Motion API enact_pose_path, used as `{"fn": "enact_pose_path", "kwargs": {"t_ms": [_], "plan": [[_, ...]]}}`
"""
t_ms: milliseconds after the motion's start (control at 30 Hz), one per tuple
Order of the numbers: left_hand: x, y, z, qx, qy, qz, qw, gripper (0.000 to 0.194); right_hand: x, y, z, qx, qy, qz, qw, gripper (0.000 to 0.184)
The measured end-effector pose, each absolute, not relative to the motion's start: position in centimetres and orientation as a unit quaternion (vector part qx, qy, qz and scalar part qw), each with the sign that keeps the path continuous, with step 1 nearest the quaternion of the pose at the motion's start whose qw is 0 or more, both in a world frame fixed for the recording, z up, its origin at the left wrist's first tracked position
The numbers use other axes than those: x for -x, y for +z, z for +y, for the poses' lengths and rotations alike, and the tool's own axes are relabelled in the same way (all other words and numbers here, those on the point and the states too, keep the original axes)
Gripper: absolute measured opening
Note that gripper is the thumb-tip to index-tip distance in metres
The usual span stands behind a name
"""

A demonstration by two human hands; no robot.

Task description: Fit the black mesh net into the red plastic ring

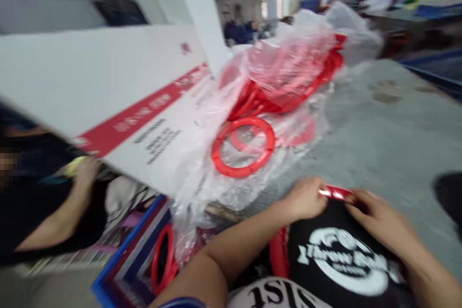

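Both hands pinch one red ring

Left hand (305, 198) and right hand (378, 221), fingers curled shut, meet on the top rim of a red ring (337, 193); black printed fabric (342, 255) hangs just below the grip; loose ring (242, 146) lies beyond on plastic wrap (202, 154)

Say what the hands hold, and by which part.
Both hands, left and right, pinch the far rim of a red ring covered by black printed fabric.

Red rings (242, 147) lie on clear plastic (288, 57); the black disc (342, 255) carries white lettering, rimmed red.
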State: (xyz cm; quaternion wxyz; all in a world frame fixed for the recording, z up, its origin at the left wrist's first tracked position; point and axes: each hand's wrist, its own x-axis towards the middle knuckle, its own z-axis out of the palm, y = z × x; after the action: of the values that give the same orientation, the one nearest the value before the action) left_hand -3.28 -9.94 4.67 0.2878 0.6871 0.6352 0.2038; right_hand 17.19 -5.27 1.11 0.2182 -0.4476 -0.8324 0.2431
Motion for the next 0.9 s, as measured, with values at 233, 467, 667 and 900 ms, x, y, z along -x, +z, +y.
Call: {"fn": "enact_pose_path", "kwargs": {"t_ms": [233,467,667,900], "plan": [[4.1,2.8,-9.3,-0.666,0.318,0.606,0.298,0.017,-16.2,2.8,-5.6,0.481,0.252,-0.815,0.201,0.011],[4.2,2.9,-9.1,-0.640,0.359,0.614,0.290,0.017,-16.3,2.5,-5.8,0.482,0.263,-0.804,0.230,0.013],[4.2,3.3,-9.1,-0.670,0.299,0.605,0.308,0.009,-16.3,2.6,-5.7,0.479,0.266,-0.803,0.233,0.016],[4.0,3.5,-8.5,-0.706,0.243,0.591,0.306,0.020,-16.2,3.0,-5.9,0.491,0.250,-0.804,0.226,0.016]]}}
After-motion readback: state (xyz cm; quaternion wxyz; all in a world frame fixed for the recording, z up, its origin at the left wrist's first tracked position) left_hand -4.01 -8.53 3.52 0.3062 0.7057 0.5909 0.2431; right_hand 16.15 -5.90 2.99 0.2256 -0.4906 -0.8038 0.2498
